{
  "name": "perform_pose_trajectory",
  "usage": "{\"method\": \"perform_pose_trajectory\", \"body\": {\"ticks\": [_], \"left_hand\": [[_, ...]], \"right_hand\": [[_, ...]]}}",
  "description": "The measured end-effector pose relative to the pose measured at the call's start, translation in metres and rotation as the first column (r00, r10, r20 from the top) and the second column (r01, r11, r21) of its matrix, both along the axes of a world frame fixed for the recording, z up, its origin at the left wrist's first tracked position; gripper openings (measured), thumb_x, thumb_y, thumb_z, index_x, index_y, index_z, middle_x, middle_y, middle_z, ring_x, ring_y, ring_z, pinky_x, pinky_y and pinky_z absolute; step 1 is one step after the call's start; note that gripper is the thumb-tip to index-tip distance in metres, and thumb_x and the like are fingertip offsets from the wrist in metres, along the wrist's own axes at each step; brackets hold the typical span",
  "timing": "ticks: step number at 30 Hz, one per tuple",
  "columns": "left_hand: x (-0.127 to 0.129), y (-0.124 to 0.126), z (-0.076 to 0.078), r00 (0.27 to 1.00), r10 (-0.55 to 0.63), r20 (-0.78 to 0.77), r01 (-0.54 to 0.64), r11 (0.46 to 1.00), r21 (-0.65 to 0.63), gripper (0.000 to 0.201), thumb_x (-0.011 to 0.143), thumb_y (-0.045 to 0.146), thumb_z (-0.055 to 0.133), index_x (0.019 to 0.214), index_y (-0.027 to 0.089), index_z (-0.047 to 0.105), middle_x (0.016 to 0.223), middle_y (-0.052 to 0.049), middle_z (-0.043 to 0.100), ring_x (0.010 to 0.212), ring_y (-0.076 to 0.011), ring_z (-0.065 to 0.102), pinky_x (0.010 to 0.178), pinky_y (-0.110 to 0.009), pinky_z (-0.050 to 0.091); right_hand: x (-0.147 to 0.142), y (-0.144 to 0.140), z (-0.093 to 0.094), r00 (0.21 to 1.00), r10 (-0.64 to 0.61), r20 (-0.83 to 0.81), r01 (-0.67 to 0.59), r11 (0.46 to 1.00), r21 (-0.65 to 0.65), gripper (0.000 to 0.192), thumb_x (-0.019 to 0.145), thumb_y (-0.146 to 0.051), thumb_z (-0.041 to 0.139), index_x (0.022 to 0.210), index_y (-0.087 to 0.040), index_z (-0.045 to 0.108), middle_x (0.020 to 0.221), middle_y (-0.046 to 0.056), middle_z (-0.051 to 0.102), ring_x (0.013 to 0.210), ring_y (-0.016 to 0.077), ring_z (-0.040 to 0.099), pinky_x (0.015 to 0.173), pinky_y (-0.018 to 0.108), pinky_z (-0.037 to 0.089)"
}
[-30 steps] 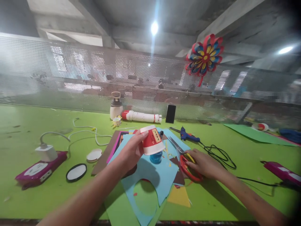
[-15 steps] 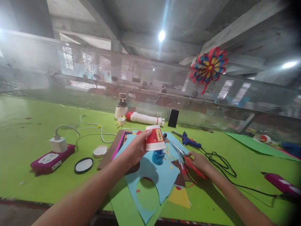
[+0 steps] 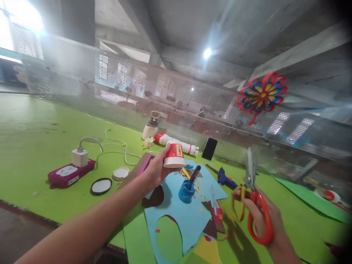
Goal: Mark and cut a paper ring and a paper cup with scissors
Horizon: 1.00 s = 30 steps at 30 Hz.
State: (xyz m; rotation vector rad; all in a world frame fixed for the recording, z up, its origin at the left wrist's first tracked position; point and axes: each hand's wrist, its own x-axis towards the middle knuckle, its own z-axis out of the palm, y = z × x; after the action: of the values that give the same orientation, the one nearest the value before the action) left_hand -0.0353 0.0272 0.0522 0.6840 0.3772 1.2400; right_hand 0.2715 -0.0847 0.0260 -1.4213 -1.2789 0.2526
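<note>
Gripped in my left hand (image 3: 155,169) is a red and white paper cup (image 3: 175,155), turned upside down above the paper sheets. My right hand (image 3: 271,216) holds up a pair of scissors (image 3: 250,179) with one red and one yellow handle loop; the blades point upward and look close together. Between my hands a blue pot (image 3: 186,191) with a black marker (image 3: 195,173) in it stands on light blue paper (image 3: 176,209). A cutter knife (image 3: 213,200) lies to the right of the pot.
A blue glue gun (image 3: 227,179) and a dark phone (image 3: 209,148) lie beyond the papers. At left are a purple power strip (image 3: 62,176) with a white charger and two round lids. Behind runs a perforated metal screen (image 3: 132,88), with a paper flower (image 3: 262,95) hanging before it.
My right hand has raised the scissors off the table, swinging the blades upright. The cup stays in my left hand. My view has tilted and shifted left.
</note>
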Motion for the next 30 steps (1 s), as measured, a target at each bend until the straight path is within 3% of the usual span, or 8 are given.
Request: {"method": "perform_pose_trajectory", "body": {"ticks": [3,5,9,14,18,22,24,30], "left_hand": [[-0.005,0.008,0.002,0.998,0.058,0.034,-0.058,0.998,-0.014,0.042,0.092,0.050,0.061,0.105,0.010,0.065,0.072,-0.009,0.072,0.062,-0.0207,0.069,0.057,-0.031,0.056],[-0.007,0.011,0.002,0.996,0.080,0.042,-0.079,0.997,-0.019,0.044,0.093,0.052,0.057,0.102,0.009,0.065,0.069,-0.009,0.071,0.060,-0.0217,0.070,0.056,-0.033,0.057],[-0.007,0.011,0.002,0.993,0.114,0.038,-0.113,0.993,-0.024,0.044,0.097,0.051,0.050,0.106,0.010,0.063,0.073,-0.010,0.073,0.061,-0.0216,0.070,0.057,-0.033,0.058],[-0.006,0.003,0.005,0.989,0.139,0.048,-0.139,0.990,0.003,0.042,0.095,0.049,0.054,0.109,0.010,0.063,0.073,-0.008,0.072,0.062,-0.0220,0.071,0.058,-0.032,0.057],[-0.004,-0.003,0.009,0.983,0.158,0.091,-0.159,0.987,0.005,0.044,0.089,0.049,0.063,0.110,0.011,0.062,0.073,-0.006,0.071,0.060,-0.0214,0.070,0.060,-0.033,0.058],[0.001,-0.007,0.009,0.978,0.176,0.109,-0.176,0.984,-0.008,0.038,0.084,0.044,0.071,0.103,0.012,0.065,0.071,-0.004,0.070,0.060,-0.0180,0.067,0.063,-0.032,0.058],[0.003,-0.009,0.007,0.979,0.162,0.123,-0.164,0.986,0.004,0.035,0.080,0.039,0.073,0.099,0.010,0.066,0.074,-0.006,0.071,0.063,-0.0185,0.067,0.065,-0.032,0.058],[0.004,-0.018,0.004,0.995,0.074,0.073,-0.082,0.991,0.109,0.027,0.076,0.029,0.072,0.093,0.008,0.070,0.086,-0.011,0.075,0.083,-0.0251,0.070,0.082,-0.041,0.058]], "right_hand": [[-0.034,-0.014,0.011,0.960,0.270,-0.077,-0.278,0.952,-0.125,0.038,0.087,-0.049,0.065,0.109,-0.018,0.066,0.092,0.010,0.077,0.087,0.0311,0.074,0.078,0.044,0.060],[-0.058,-0.023,0.016,0.886,0.420,-0.197,-0.454,0.870,-0.192,0.038,0.088,-0.047,0.065,0.114,-0.020,0.064,0.084,0.008,0.074,0.082,0.0289,0.072,0.074,0.042,0.059],[-0.091,-0.033,0.022,0.789,0.546,-0.281,-0.612,0.739,-0.282,0.042,0.092,-0.057,0.058,0.114,-0.022,0.061,0.072,0.003,0.065,0.065,0.0206,0.063,0.064,0.035,0.055],[-0.104,-0.018,0.029,0.685,0.714,-0.142,-0.691,0.577,-0.435,0.062,0.085,-0.079,0.045,0.104,-0.021,0.057,0.069,0.002,0.058,0.056,0.0149,0.052,0.051,0.026,0.042],[-0.108,-0.006,0.029,0.680,0.731,0.061,-0.625,0.621,-0.472,0.068,0.086,-0.081,0.037,0.103,-0.018,0.057,0.070,0.000,0.053,0.057,0.0126,0.045,0.052,0.027,0.034],[-0.108,-0.006,0.014,0.726,0.686,0.040,-0.614,0.673,-0.413,0.068,0.088,-0.079,0.036,0.109,-0.018,0.058,0.068,-0.001,0.052,0.056,0.0126,0.043,0.053,0.028,0.034],[-0.106,-0.005,0.004,0.732,0.681,-0.035,-0.642,0.672,-0.369,0.069,0.086,-0.081,0.039,0.109,-0.019,0.059,0.066,-0.001,0.053,0.056,0.0130,0.046,0.054,0.028,0.036],[-0.099,-0.003,-0.007,0.632,0.622,-0.461,-0.771,0.561,-0.301,0.061,0.090,-0.075,0.047,0.115,-0.019,0.057,0.062,-0.002,0.058,0.047,0.0110,0.055,0.047,0.022,0.042]]}}
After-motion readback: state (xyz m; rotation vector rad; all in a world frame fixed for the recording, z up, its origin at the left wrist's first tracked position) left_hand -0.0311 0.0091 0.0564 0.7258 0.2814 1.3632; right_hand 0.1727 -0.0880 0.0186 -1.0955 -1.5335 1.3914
